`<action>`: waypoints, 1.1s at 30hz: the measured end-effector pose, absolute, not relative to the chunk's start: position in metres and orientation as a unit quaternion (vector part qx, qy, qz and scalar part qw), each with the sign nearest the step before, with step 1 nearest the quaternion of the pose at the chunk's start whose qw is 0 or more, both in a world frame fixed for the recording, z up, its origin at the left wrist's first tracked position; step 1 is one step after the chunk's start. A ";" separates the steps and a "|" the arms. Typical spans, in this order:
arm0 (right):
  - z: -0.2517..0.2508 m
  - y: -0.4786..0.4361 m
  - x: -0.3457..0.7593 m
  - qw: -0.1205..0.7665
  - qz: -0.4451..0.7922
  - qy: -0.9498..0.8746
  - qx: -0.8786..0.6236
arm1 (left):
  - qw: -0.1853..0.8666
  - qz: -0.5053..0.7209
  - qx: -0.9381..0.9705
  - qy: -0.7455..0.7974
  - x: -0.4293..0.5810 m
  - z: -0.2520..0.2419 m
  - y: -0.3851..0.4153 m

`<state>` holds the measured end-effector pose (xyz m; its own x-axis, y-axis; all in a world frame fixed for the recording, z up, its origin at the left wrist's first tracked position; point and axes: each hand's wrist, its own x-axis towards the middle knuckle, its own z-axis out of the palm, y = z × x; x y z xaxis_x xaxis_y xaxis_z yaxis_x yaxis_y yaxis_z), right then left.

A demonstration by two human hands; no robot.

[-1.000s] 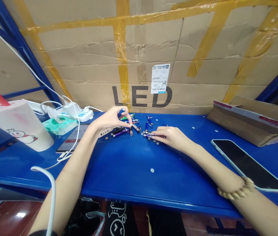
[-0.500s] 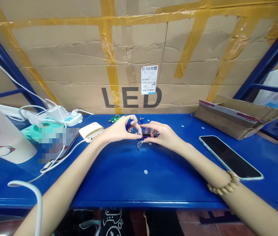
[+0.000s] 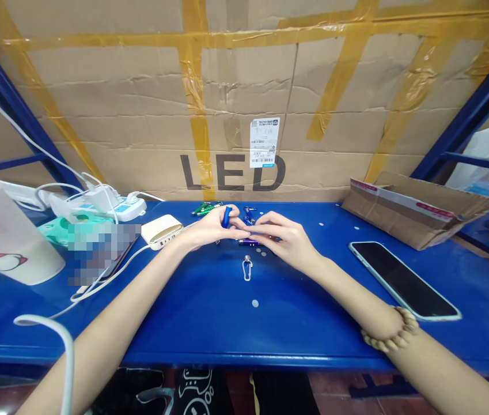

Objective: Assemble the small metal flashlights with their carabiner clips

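My left hand is closed on a small blue keychain flashlight, held upright between thumb and fingers. My right hand meets it fingertip to fingertip, pinching something small that I cannot make out. Beneath the fingers a purple flashlight lies on the blue shelf. A silver carabiner clip rests on the shelf just in front of both hands. More small flashlights, green and blue, lie behind the hands.
A smartphone lies face up at the right, and an open cardboard box behind it. At the left stand a drink cup, a white power bank, a power strip and cables. A small button cell lies near the front.
The silver clip that hung under my fingers now lies on the shelf in front of them. Earlier my left hand lifted the blue flashlight from the pile and both hands came together.
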<state>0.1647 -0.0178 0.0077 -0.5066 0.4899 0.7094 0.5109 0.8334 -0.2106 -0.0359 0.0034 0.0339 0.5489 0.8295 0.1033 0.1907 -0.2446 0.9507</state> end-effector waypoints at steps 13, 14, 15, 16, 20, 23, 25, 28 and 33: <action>0.004 -0.014 0.172 0.386 -0.122 -0.879 -0.251 | 0.540 0.304 0.706 0.342 -0.028 0.032 -0.002; 0.004 -0.014 0.172 0.393 -0.120 -0.878 -0.247 | 0.542 0.304 0.705 0.340 -0.028 0.032 -0.002; 0.005 -0.015 0.172 0.403 -0.112 -0.874 -0.246 | 0.541 0.305 0.707 0.339 -0.028 0.031 -0.002; 0.006 -0.015 0.171 0.417 -0.098 -0.869 -0.249 | 0.535 0.308 0.711 0.337 -0.027 0.031 -0.002; 0.008 -0.017 0.166 0.508 0.008 -0.806 -0.303 | 0.439 0.337 0.765 0.329 -0.022 0.026 -0.006; 0.012 -0.017 0.162 0.557 0.124 -0.743 -0.349 | 0.336 0.351 0.809 0.331 -0.014 0.020 -0.011; 0.015 -0.019 0.160 0.560 0.224 -0.707 -0.370 | 0.298 0.357 0.820 0.332 -0.009 0.015 -0.013; 0.019 -0.021 0.157 0.517 0.373 -0.663 -0.391 | 0.264 0.367 0.829 0.330 -0.004 0.009 -0.014; 0.018 -0.023 0.155 0.449 0.468 -0.638 -0.414 | 0.183 0.353 0.852 0.341 -0.004 0.006 -0.011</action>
<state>0.1551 -0.0234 0.0177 -0.2528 0.9494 0.1862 0.1082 0.2190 -0.9697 -0.0044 -0.0113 0.0064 0.5181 0.7098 0.4772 0.4513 -0.7008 0.5524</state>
